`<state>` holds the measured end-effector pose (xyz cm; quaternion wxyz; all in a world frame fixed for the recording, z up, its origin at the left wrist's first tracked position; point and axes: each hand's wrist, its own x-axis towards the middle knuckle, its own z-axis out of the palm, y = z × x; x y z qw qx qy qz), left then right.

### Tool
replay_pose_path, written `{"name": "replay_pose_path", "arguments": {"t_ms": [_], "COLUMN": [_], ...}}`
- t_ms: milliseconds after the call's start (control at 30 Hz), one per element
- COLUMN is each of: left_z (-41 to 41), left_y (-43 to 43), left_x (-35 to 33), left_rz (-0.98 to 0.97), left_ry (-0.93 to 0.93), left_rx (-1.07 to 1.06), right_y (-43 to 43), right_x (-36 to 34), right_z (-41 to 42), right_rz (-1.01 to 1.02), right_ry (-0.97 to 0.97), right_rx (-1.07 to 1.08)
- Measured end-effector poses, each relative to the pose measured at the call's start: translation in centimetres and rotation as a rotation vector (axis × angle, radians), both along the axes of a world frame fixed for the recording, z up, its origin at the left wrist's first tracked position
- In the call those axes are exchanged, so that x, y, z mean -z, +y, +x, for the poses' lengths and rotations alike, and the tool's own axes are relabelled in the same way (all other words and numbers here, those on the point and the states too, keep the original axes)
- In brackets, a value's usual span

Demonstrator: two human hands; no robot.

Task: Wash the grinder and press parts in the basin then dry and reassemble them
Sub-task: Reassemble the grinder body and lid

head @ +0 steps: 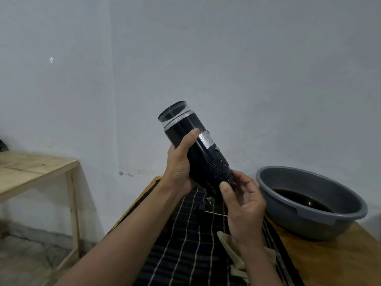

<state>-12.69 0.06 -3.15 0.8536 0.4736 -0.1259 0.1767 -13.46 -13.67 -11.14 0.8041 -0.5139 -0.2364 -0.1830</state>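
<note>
Black and cylindrical, the grinder is held up in the air above the table, tilted so its clear lid points up and to the left and its base points down and to the right. The left hand grips the lower half of the body from the left. Its thumb lies along the near side and its fingers are curled round the far side, out of sight. The right hand is at the base end, thumb and fingertips pinched onto the bottom edge.

To the right, a round grey plastic basin sits on the table, well apart from the hands. It holds a shallow pool of dark brown liquid.

Under the hands, a dark checked cloth with thin pale lines covers the table. A small black part lies on it, and beside that a thin metal rod lies flat. A crumpled beige cloth lies nearer, partly behind the right wrist. A second, pale wooden table stands by the wall at far left.
</note>
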Motion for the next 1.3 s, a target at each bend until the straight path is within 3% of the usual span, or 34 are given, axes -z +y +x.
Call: {"name": "replay_pose_path", "arguments": {"t_ms": [100, 200, 300, 400, 600, 733, 900, 967, 1100, 1167, 1233, 1300], "left_z": [0.2, 0.3, 0.5, 0.8, 0.7, 0.8, 0.6, 0.5, 0.8, 0.8, 0.9, 0.9], "left_y": [0.5, 0.4, -0.2, -0.2, -1.1, -0.9, -0.6, -0.2, 0.6, 0.8, 1.1, 1.2], "left_x": [0.0, -0.4, -0.6, -0.4, -0.6, -0.5, 0.3, 0.5, 0.9, 1.0, 1.1, 1.1], "left_rz": [0.073, 0.171, 0.243, 0.168, -0.007, -0.175, -0.177, -0.234, -0.305, -0.29, -0.25, -0.213], "left_ry": [-0.036, -0.043, -0.003, 0.017, 0.134, 0.191, 0.158, 0.151, 0.194, 0.208, 0.198, 0.187], "left_rx": [-0.069, -0.117, -0.221, -0.273, -0.183, -0.205, -0.21, -0.203, -0.246, -0.23, -0.221, -0.258], "right_y": [0.5, 0.6, 0.6, 0.1, 0.5, 0.3, 0.3, 0.9, 2.1, 2.5, 2.7, 2.9], "right_x": [-0.7, -0.9, -0.5, -0.2, -1.3, -0.9, -1.1, -0.8, 0.3, 0.5, 0.1, 0.2], "right_z": [0.0, 0.2, 0.1, 0.0, -0.3, -0.5, -0.6, -0.3, -0.3, -0.2, -0.1, 0.2], "right_rz": [0.251, 0.279, 0.317, 0.312, -0.047, -0.093, -0.219, -0.252, -0.176, -0.212, -0.186, -0.263], "right_ry": [0.303, 0.458, 0.382, 0.265, 0.421, 0.281, 0.543, 0.463, 0.125, 0.163, 0.304, 0.261], "right_rx": [-0.381, -0.395, -0.408, -0.393, -0.317, -0.423, -0.551, -0.469, -0.123, -0.126, -0.271, -0.165]}}
